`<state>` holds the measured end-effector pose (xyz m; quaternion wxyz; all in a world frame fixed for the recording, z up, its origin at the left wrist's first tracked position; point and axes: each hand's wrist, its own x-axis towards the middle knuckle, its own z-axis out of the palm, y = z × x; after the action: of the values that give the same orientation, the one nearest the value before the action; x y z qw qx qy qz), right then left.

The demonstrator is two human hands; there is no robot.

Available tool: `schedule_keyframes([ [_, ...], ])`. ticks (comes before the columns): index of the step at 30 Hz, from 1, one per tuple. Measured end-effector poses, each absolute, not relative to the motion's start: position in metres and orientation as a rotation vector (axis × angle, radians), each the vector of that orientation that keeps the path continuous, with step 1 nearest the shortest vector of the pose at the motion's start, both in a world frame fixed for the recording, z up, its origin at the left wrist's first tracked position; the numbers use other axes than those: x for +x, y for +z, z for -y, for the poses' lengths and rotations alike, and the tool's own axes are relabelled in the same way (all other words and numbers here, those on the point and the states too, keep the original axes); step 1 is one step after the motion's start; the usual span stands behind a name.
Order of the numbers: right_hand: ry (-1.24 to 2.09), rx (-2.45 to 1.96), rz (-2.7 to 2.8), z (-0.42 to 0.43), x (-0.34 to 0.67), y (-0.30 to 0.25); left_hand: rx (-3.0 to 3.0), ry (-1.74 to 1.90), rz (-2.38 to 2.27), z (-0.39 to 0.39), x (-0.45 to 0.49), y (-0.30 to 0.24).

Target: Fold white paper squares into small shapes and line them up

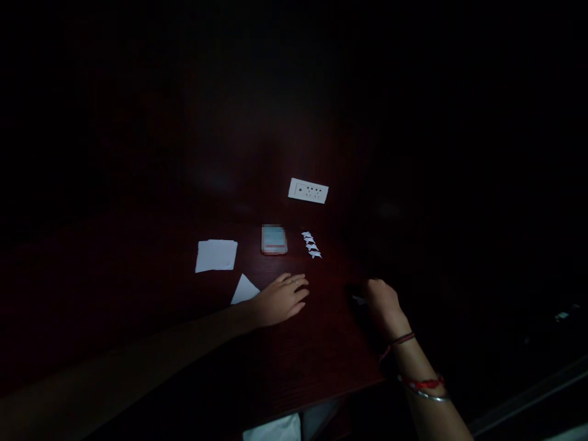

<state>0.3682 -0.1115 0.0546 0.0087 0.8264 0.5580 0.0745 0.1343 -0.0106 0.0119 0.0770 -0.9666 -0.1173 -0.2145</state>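
My left hand point(283, 300) is low over the dark red table, fingers spread and holding nothing. Partly beneath its wrist lies a white paper sheet point(244, 290), showing one pointed corner. To the right, my right hand point(382, 301) is closed, with a small white piece of paper point(359, 300) poking out at its fingertips; the fingers themselves are mostly hidden. Several small folded white papers point(311, 245) lie in a slanting row beyond my hands. A stack of white paper sheets point(215, 255) rests at the left.
A blurred-out rectangular object, perhaps a phone point(274, 239), lies between the stack and the folded row. Behind it is a white socket panel point(308, 191). The table's front edge point(316, 401) runs below my hands, with something pale point(273, 429) under it. The surroundings are very dark.
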Motion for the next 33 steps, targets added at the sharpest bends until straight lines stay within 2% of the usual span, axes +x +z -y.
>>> schedule_keyframes([
  [9, -0.180, 1.853, -2.509, 0.045, 0.259, 0.059, -3.039, -0.511, 0.609, -0.022, 0.006, 0.017],
  [14, -0.254, 1.374, -2.998, 0.019, 0.218, 0.053, -3.063, -0.527, 0.631, -0.013, -0.016, 0.020],
  [18, -0.299, 1.252, -3.101, 0.016, 0.200, 0.045, -3.014, -0.507, 0.610, -0.017, -0.018, 0.019],
  [26, -0.004, 1.284, -3.163, 0.023, 0.192, 0.032, -2.962, -0.551, 0.510, -0.024, -0.022, 0.021],
  [33, 0.228, 1.213, -3.113, 0.030, 0.191, 0.035, -2.880, -0.439, 0.432, -0.022, -0.020, 0.023],
])
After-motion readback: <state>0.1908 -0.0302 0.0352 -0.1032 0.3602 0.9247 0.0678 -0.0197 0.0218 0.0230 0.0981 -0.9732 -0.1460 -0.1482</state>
